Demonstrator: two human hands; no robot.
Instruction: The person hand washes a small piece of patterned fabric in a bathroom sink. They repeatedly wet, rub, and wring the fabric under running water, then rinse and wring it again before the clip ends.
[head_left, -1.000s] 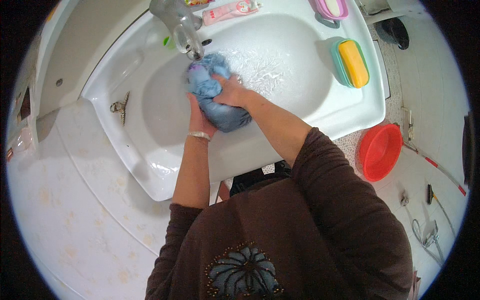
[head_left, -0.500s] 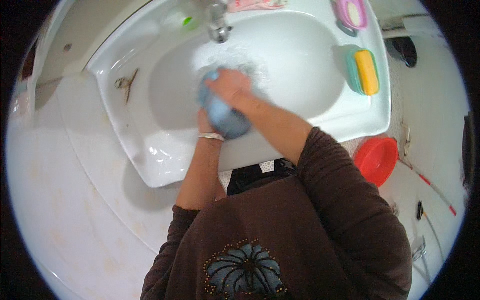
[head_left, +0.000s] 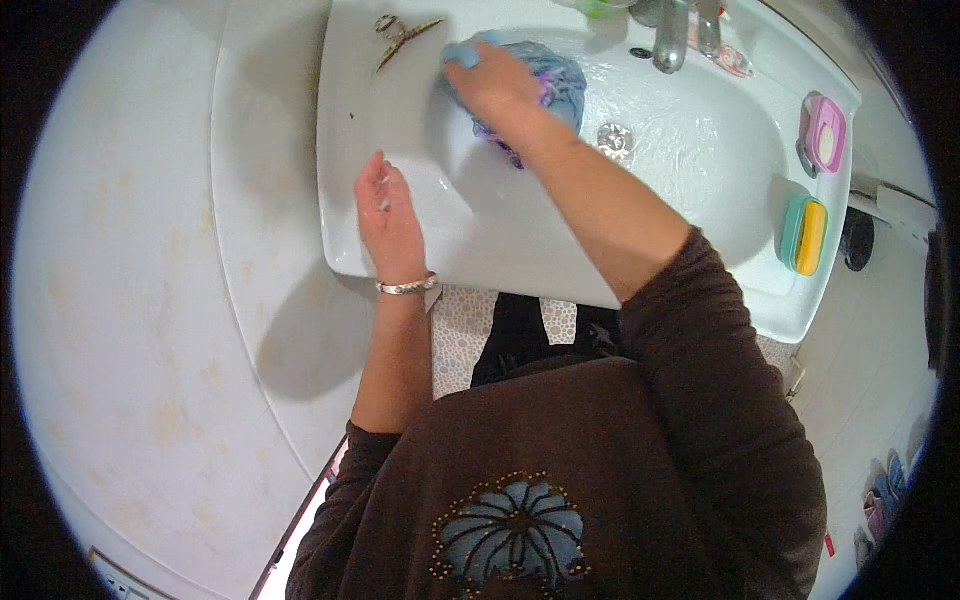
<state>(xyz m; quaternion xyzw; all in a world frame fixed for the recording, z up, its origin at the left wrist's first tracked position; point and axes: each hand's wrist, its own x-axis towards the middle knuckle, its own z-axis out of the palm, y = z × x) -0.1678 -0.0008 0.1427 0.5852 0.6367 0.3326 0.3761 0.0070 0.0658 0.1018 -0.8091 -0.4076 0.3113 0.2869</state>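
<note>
A wet blue cloth (head_left: 567,85) with purple patches lies bunched on the left side of the white sink (head_left: 470,262). Over its left part is my right hand (head_left: 495,88), its fingers closed on a light blue piece (head_left: 468,50). Whether that piece is a bar, a sponge or a fold of the cloth I cannot tell. Apart from the cloth, my left hand (head_left: 390,220) hovers above the sink's front left rim. It is open and wet, with a little white foam on the fingers and a bracelet (head_left: 405,287) at the wrist.
A metal tap (head_left: 671,40) stands at the back, and a drain (head_left: 615,143) shows in the wet basin. A hair clip (head_left: 403,40) rests on the left ledge. Along the right rim sit a pink soap dish (head_left: 838,130) and a teal dish holding a yellow block (head_left: 811,238).
My left hand has let go of the blue bundle and drawn back. The bundle has gone from under the tap to the basin's left side, spread wider. The view has shifted.
</note>
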